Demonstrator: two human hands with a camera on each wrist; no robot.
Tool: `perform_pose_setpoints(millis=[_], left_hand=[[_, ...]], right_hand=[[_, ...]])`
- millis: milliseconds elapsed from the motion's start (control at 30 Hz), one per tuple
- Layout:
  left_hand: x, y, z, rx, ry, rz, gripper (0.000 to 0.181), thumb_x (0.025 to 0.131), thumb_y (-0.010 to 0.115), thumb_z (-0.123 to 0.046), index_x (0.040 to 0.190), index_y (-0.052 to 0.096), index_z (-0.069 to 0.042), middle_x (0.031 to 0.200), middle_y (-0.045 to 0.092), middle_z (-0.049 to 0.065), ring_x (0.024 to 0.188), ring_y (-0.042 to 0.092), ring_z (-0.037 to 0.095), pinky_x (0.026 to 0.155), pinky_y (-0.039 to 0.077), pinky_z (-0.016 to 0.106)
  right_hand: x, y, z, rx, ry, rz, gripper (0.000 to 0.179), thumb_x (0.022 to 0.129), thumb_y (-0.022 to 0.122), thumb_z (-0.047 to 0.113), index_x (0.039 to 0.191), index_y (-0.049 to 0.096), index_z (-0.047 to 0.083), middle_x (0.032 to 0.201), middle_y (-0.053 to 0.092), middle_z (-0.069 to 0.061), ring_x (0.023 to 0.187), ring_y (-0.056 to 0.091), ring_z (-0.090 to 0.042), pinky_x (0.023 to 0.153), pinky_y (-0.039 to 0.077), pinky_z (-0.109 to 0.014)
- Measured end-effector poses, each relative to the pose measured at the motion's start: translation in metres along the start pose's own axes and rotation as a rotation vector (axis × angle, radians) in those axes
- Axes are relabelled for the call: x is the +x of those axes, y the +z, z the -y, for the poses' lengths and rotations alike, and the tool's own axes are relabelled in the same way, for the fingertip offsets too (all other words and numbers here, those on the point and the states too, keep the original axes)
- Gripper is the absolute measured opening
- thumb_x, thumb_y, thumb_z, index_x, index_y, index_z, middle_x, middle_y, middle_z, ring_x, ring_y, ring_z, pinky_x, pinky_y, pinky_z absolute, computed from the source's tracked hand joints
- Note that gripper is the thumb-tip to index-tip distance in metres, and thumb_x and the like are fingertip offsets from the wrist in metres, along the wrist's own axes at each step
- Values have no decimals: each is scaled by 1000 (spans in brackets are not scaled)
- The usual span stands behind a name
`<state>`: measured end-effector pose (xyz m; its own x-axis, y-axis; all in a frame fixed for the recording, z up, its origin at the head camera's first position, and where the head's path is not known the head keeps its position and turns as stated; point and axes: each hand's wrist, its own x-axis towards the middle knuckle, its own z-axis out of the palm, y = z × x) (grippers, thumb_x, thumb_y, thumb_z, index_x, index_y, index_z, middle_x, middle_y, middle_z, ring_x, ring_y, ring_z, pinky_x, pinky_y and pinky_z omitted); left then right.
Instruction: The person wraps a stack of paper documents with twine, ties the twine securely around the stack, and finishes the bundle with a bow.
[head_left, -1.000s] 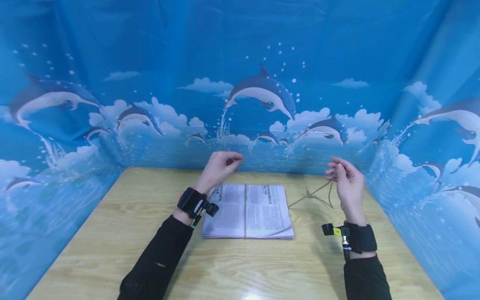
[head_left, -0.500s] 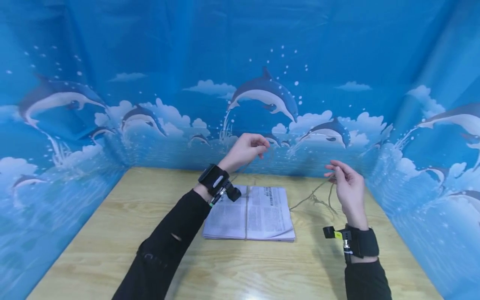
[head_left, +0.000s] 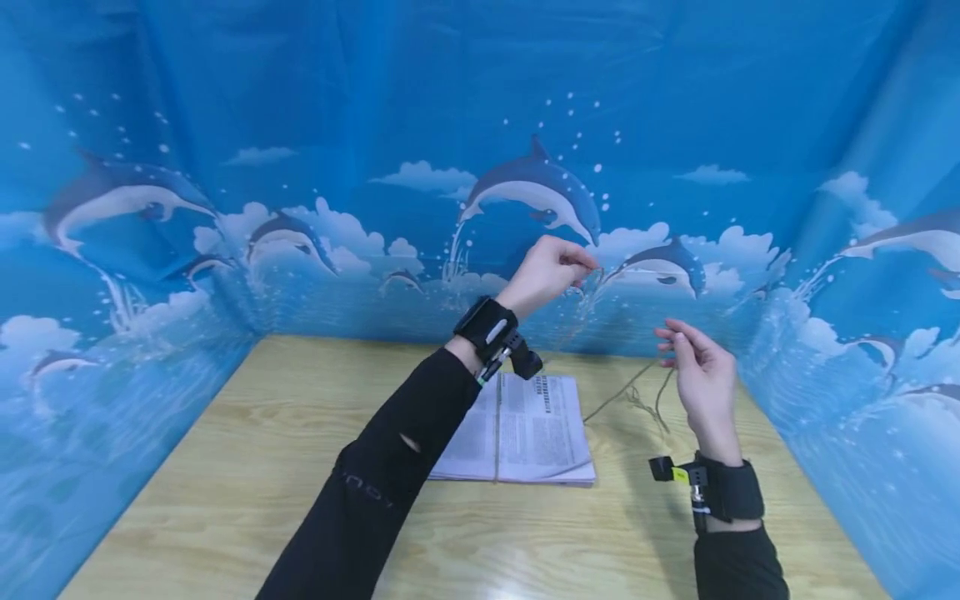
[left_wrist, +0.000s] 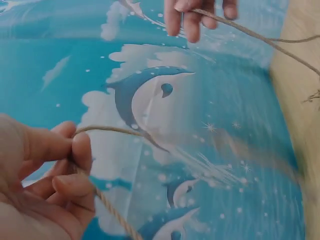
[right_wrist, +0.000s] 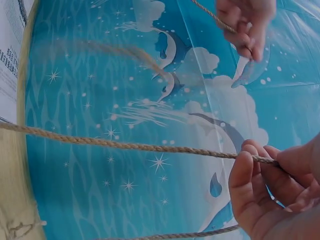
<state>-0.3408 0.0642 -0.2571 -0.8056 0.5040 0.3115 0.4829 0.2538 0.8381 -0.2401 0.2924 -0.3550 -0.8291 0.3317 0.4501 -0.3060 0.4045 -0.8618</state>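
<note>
A stack of newspapers lies on the table with twine running over its middle from front to back. My left hand is raised above the far side of the stack and pinches one length of twine between thumb and fingers. To the right of the stack, my right hand pinches another length of twine, which stretches toward the papers' right edge. A loose part of the twine hangs below the right hand, its frayed end low in the right wrist view. My left forearm hides the stack's left part.
The wood-grain table ends at a blue dolphin-print curtain, which encloses the back and both sides. Each wrist wears a black strap with a small camera, the left one overlapping the papers in the head view.
My left hand has moved right and upward across the back of the stack, drawing its length of twine along. My right hand stays nearly in place, still holding its twine.
</note>
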Motion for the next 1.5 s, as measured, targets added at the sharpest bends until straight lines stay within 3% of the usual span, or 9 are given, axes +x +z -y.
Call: perform_pose_setpoints(millis=[133, 233, 500, 700, 833, 1067, 1200, 1333, 1500], left_hand=[[12, 19, -5, -24, -7, -90, 26, 102, 51, -11, 121, 68, -11, 115, 67, 5, 100, 65, 22, 64, 42, 25], [14, 38, 4, -4, -29, -64, 28, 101, 52, -9, 125, 66, -11, 119, 67, 5, 102, 65, 20, 66, 43, 24], [6, 87, 47, 111, -113, 169, 36, 101, 53, -10, 136, 58, -13, 140, 57, 3, 132, 51, 20, 102, 45, 31], [-1, 108, 70, 215, -196, 373, 49, 99, 42, 0, 145, 47, -14, 150, 47, 5, 140, 42, 20, 107, 41, 31], [-9, 113, 85, 295, -237, 461, 47, 101, 36, -1, 144, 49, -15, 152, 44, 4, 142, 39, 19, 93, 41, 26], [-16, 115, 94, 315, -172, 380, 29, 99, 54, -12, 126, 66, -14, 131, 62, 4, 122, 57, 17, 94, 48, 27], [-18, 122, 89, 256, -98, 421, 27, 96, 63, -22, 120, 69, -12, 121, 67, 2, 100, 62, 11, 80, 48, 21], [-18, 128, 81, 227, -31, 455, 22, 97, 63, -25, 112, 73, -13, 109, 70, -1, 85, 62, 6, 71, 47, 18], [-15, 127, 69, 177, 31, 420, 23, 99, 58, -22, 86, 73, -11, 72, 60, -5, 58, 47, 5, 59, 38, 15]], right_hand=[[1, -1, -1, 29, -2, -5, 36, 104, 46, 26, 134, 59, 11, 111, 70, 1, 93, 63, -11, 72, 53, -19], [1, -1, -1, 49, -6, -8, 36, 104, 46, 24, 134, 59, 11, 110, 70, 1, 93, 63, -12, 72, 53, -19], [0, -3, -1, 34, -13, -19, 35, 104, 46, 23, 134, 60, 11, 111, 70, 2, 91, 63, -10, 71, 52, -17], [0, -5, -1, -3, -12, -34, 34, 104, 46, 23, 133, 60, 13, 113, 70, 1, 94, 62, -8, 71, 50, -16], [0, -7, -2, 2, -38, -48, 34, 104, 46, 23, 132, 61, 12, 116, 70, 0, 98, 60, -8, 74, 47, -16], [3, -9, -2, 10, -35, -57, 33, 104, 47, 23, 132, 61, 14, 117, 69, 1, 97, 60, -9, 73, 48, -16], [3, -9, -2, 2, -23, -64, 33, 103, 47, 22, 132, 61, 14, 118, 69, 0, 95, 60, -7, 71, 48, -15], [3, -9, -3, 4, -28, -58, 33, 104, 47, 22, 132, 62, 13, 118, 69, 0, 95, 60, -7, 70, 48, -16], [4, -8, -4, 20, -55, -47, 34, 104, 47, 24, 132, 61, 13, 115, 69, 4, 95, 60, -7, 70, 48, -16]])
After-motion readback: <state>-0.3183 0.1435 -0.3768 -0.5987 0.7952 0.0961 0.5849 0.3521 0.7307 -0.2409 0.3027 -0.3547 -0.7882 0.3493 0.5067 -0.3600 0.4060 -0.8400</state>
